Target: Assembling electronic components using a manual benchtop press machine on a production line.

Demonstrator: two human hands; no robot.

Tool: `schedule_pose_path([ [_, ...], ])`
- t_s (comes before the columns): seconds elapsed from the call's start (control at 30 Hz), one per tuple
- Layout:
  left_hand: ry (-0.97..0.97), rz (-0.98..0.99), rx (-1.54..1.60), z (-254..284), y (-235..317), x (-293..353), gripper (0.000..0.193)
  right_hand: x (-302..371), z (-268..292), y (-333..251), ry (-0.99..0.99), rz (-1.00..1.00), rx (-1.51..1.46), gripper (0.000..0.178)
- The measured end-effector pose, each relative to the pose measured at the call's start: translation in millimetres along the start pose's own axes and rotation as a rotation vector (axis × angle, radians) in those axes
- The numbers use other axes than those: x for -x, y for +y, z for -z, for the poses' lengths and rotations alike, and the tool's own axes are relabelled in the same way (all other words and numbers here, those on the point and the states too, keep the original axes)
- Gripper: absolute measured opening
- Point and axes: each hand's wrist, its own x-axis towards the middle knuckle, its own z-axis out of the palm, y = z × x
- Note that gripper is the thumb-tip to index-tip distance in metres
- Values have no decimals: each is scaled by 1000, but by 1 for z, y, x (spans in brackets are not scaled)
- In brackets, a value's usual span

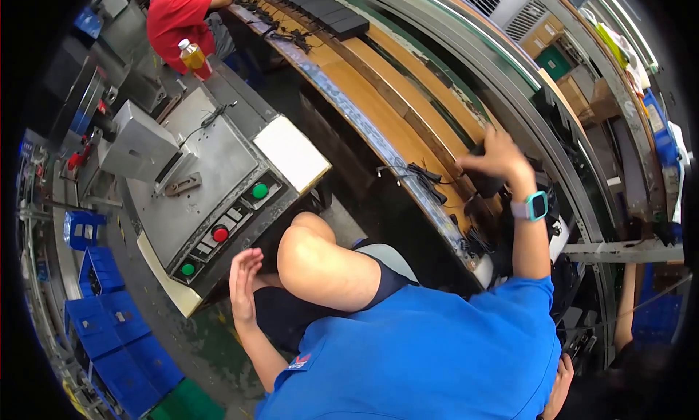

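My right hand point(499, 158), with a pale watch point(535, 206) on its wrist, is over the right part of the wooden bench point(364, 81). Its fingers are spread, and a dark object point(480, 185) lies just below it, partly hidden. To its left rests a black cabled part point(428, 181), and nearer me is a coil of black cable point(477, 239). Held up beside my knee, my left hand point(245, 278) has its fingers stretched out with nothing in them. Nearest to it is the front panel of a grey press machine, with a red button point(220, 233) and green buttons point(260, 191).
Metal tooling point(138, 144) stands on the press table. A bottle point(194, 58) is at its far corner, near a person in red point(175, 23). Long black bars point(320, 8) line the bench. Blue bins point(120, 325) stand lower left. Another person's hand point(561, 387) shows lower right.
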Motion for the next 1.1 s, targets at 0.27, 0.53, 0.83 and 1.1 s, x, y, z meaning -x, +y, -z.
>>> schedule_pose_path([
  [0.27,145,-251,-231,35,62,-75,30,7,44,-10,651,454,-50,94],
  [0.53,641,-562,-586,148,72,-206,56,-106,139,-115,234,533,-1274,36],
  [0.83,289,-516,-176,161,102,-177,76,-137,-4,-375,-370,657,-1342,35],
  [1.1,365,-429,909,60,31,-16,74,-137,-43,-539,233,1463,-550,60],
])
